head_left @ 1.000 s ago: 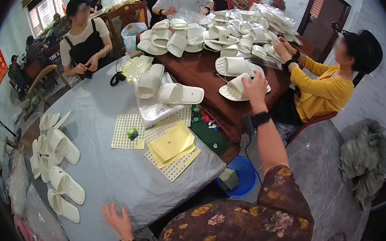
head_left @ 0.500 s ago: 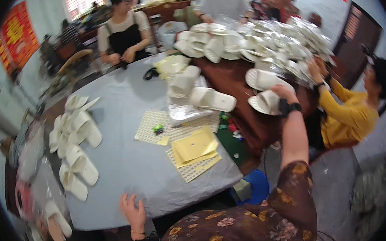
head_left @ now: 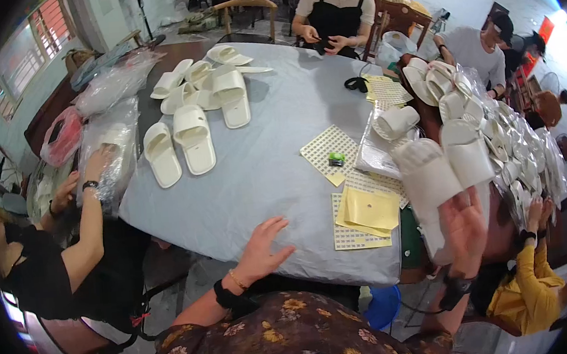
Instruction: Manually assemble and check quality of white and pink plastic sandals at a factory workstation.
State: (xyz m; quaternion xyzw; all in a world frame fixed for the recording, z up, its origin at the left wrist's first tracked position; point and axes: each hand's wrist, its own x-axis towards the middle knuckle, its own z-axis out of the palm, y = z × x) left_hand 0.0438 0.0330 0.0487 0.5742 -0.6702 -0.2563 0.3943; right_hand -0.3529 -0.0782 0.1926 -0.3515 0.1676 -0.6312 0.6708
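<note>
My right hand (head_left: 464,232), palm upward, holds a pair of white slippers above the table's right side. One slipper (head_left: 423,171) is blurred and the other (head_left: 468,154) sits beside it; the fingertips are hidden at their undersides. Over the table's front edge my left hand (head_left: 261,252) is empty, its fingers spread. Yellow backing paper (head_left: 369,208) and sticker sheets (head_left: 326,149) lie between the hands, with a small green-and-black item (head_left: 336,159) on one sheet. A single white slipper (head_left: 397,121) rests on a silvery plastic packet (head_left: 374,152).
Several white slippers (head_left: 194,137) stand on the grey-covered table (head_left: 273,137) at the far left. A large pile of slippers (head_left: 512,137) fills the right. Co-workers sit left, across and right. Plastic bags (head_left: 111,91) lie beyond the left edge; a blue bin (head_left: 382,305) stands below.
The view has swung left. My right hand has taken the slipper pair from beside the pile and brought it nearer. My left hand has moved further over the table, still empty.
</note>
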